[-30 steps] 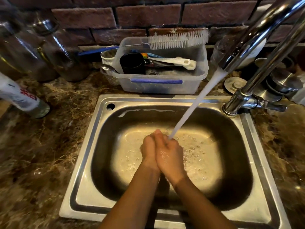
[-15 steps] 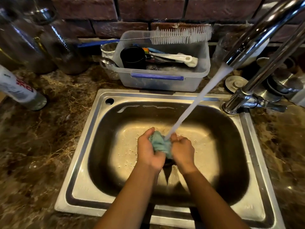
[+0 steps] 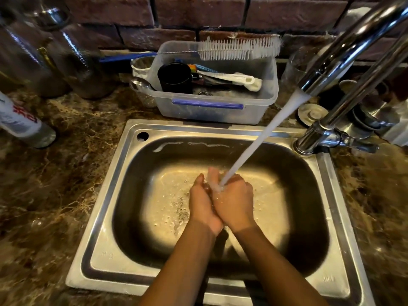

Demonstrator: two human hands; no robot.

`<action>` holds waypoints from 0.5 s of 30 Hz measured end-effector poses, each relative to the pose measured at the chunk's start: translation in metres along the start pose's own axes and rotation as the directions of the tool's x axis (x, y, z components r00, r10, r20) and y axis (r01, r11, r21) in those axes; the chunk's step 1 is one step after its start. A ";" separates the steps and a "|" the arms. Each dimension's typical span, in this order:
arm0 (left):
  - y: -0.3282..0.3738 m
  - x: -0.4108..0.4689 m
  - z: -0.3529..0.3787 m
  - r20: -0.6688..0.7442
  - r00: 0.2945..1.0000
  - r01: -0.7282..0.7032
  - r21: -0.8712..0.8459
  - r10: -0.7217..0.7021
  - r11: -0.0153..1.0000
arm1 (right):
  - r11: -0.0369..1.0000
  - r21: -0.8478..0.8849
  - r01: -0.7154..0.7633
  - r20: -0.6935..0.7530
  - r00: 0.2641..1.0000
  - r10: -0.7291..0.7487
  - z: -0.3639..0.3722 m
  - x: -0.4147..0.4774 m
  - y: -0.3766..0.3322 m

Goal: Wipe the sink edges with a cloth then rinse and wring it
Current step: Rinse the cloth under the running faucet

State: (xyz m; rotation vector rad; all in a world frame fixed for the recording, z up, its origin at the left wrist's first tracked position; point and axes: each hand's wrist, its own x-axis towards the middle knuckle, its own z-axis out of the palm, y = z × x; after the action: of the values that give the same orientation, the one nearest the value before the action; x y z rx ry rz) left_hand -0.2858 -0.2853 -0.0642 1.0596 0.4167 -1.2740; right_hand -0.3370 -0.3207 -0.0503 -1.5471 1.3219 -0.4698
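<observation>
Countertop (image 3: pixel 55 195) of brown veined stone is lying at the far left, with a white bottle (image 3: pixel 24 122) resting on its side there and dark glass jars (image 3: pixel 55 60) standing behind it against the brick wall. Moving right, a clear plastic tub (image 3: pixel 212 109) is sitting just behind the steel sink (image 3: pixel 106 250), with a white bottle brush (image 3: pixel 238 48) lying across its rim and a black cup (image 3: pixel 175 78) inside.

Over the middle of the basin, the left hand (image 3: pixel 202 206) and right hand (image 3: pixel 235 204) are pressing together, palms facing and fingers closing around each other. The cloth is not showing at all; it is probably bunched between the 2 palms, though the view cannot confirm this. A stream of water (image 3: pixel 260 140) is falling slantwise from the chrome faucet (image 3: pixel 344 69) at the right and striking the top of the clasped hands, and droplets are scattering across the sink floor.

Judging by this, the rinse step is under way, with the wiping apparently finished. The next move is calling for a firm twist of both hands in opposite directions to wring out the water, ideally below the rim so that splashes are staying inside the basin.
</observation>
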 end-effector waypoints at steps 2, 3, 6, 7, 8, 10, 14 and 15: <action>0.004 0.007 -0.001 -0.035 0.998 0.049 -0.142 -0.054 0.989 | 0.988 -0.081 -0.129 -0.035 0.991 0.127 -0.006 0.015 0.014; 0.008 0.006 0.003 -0.082 0.996 0.028 -0.132 -0.039 0.991 | 0.980 -0.086 -0.181 -0.027 0.983 0.180 -0.005 0.016 0.016; 0.013 0.014 0.007 -0.179 0.983 -0.070 -0.126 0.046 0.990 | 0.995 0.016 -0.097 0.089 0.991 0.095 0.009 -0.001 0.008; 0.016 0.015 0.009 -0.206 0.973 -0.119 -0.085 0.100 0.989 | 0.997 0.066 -0.044 0.115 0.993 0.037 0.013 -0.010 0.003; 0.013 0.015 0.009 -0.221 0.970 -0.111 -0.042 0.099 0.993 | 0.993 0.115 -0.024 0.113 0.994 0.011 0.014 -0.012 0.005; 0.009 0.008 0.013 -0.147 0.988 -0.041 0.064 0.050 0.997 | 0.989 0.125 -0.083 0.023 0.996 0.081 0.010 -0.001 0.021; 0.010 0.003 0.018 -0.075 0.995 0.064 0.046 -0.061 0.997 | 0.912 0.237 -0.335 -0.011 0.938 0.347 0.005 0.018 0.034; 0.009 0.011 0.013 -0.090 0.996 0.031 0.016 -0.029 0.999 | 0.909 0.269 -0.319 0.011 0.944 0.329 0.007 0.012 0.027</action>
State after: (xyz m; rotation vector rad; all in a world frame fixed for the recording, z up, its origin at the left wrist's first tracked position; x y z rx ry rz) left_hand -0.2781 -0.3029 -0.0623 1.1318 0.4919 -1.2620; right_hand -0.3416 -0.3261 -0.0803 -1.0748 1.4448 -0.4443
